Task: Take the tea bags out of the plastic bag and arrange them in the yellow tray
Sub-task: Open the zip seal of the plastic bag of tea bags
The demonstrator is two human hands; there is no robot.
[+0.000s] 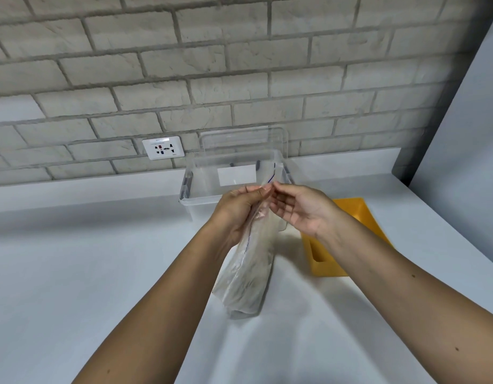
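A clear plastic bag with pale tea bags inside hangs upright above the white counter, its bottom near the surface. My left hand grips the bag's upper part from the left. My right hand pinches the bag's top edge, with its thin blue line, from the right. The yellow tray lies on the counter to the right, partly hidden behind my right wrist. What lies inside the tray is hidden.
A clear plastic storage box stands just behind my hands, its lid leaning against the brick wall. A wall socket sits to the left of it. A grey panel rises at the counter's right end.
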